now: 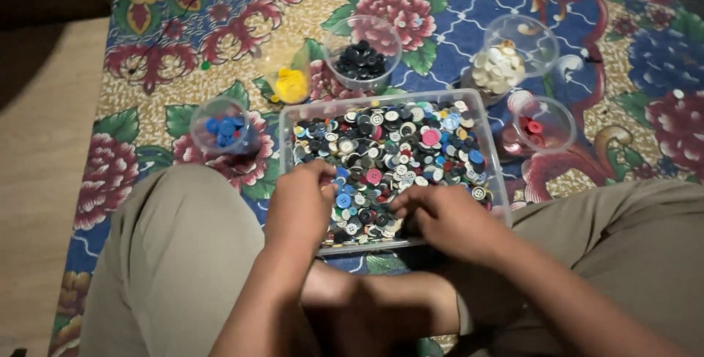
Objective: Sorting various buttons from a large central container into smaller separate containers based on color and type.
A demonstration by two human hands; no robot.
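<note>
Head view: both hands point(367, 210) in mixed buttons point(396, 144), clear tub point(287, 119).

Dim light, floral rug point(183, 27) over pale wooden floor point(37, 144).

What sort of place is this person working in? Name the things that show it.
Probably a home floor: the person sits on a flowered rug over bare floor, with a clear tub of mixed buttons and small cups of sorted colours.
</note>
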